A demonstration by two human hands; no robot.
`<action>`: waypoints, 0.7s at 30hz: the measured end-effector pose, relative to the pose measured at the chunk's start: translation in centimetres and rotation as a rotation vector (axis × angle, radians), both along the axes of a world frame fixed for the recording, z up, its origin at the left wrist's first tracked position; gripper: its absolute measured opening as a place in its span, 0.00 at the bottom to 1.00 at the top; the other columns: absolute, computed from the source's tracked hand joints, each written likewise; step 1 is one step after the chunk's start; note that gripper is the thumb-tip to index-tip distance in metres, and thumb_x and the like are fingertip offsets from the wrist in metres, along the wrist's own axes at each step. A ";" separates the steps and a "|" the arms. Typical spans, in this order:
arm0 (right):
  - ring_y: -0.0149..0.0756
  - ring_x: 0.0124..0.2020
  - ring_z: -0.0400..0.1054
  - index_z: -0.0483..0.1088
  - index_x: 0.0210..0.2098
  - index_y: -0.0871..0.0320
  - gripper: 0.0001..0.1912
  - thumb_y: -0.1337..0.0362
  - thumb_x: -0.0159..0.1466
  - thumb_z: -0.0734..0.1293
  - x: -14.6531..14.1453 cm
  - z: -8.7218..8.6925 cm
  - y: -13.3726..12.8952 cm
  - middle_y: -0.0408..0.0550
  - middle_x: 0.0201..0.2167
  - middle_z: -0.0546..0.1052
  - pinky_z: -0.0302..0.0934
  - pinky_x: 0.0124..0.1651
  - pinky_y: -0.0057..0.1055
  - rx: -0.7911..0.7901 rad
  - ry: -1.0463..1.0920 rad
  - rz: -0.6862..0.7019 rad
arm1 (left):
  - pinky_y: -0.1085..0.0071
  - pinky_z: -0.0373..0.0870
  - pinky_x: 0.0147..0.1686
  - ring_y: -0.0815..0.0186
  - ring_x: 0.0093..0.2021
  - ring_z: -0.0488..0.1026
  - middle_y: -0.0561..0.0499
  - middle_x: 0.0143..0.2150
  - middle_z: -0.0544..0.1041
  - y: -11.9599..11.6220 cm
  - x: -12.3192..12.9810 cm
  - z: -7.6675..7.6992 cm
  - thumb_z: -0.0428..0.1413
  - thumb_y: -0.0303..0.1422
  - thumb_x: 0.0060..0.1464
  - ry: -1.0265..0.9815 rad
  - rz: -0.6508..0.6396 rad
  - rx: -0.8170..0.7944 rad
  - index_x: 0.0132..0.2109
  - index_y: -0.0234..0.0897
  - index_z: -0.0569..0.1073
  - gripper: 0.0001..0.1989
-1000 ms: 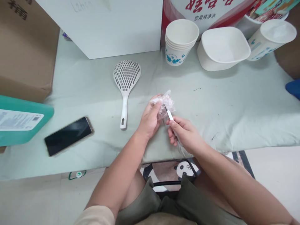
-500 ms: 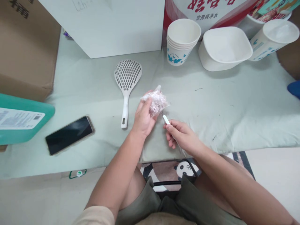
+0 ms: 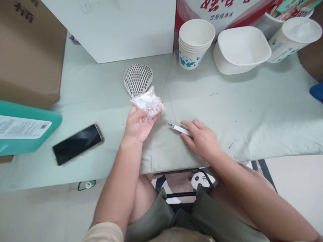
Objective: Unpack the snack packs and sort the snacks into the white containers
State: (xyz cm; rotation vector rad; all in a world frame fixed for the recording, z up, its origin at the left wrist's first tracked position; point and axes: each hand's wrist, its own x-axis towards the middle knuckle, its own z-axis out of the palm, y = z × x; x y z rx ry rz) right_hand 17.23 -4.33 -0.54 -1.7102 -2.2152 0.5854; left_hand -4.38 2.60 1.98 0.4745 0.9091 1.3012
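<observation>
My left hand [image 3: 139, 123] is closed on a crumpled clear plastic packet [image 3: 149, 105], raised over the table; what is inside it cannot be made out. The packet hides the handle of a pale grey slotted skimmer [image 3: 138, 79], whose perforated bowl shows behind it. To the right, my right hand [image 3: 200, 137] grips a slim white utility knife [image 3: 182, 129] between thumb and fingers, low over the cloth. Its grey tip points left towards the packet, with a gap between them.
A black phone [image 3: 78, 144] and a green jug [image 3: 54, 121] lie at left, beside a cardboard box [image 3: 27, 60]. Along the back stand a white box [image 3: 121, 33], stacked paper cups [image 3: 193, 53], a white tub [image 3: 234, 65] and another paper cup [image 3: 282, 47].
My left hand has carried the packet left, over the skimmer's handle. The knife tip has come away from the packet, and my right hand has turned palm-down, the knife lying flatter.
</observation>
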 end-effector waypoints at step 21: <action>0.38 0.40 0.76 0.71 0.40 0.54 0.04 0.62 0.66 0.67 1.6 1.1 1.5 0.49 0.39 0.80 0.71 0.42 0.35 0.256 0.474 -0.209 | 0.70 0.76 0.38 0.61 0.39 0.79 0.48 0.42 0.83 -2.6 5.2 -1.4 0.70 0.39 0.51 0.492 -0.358 0.183 0.52 0.41 0.83 0.22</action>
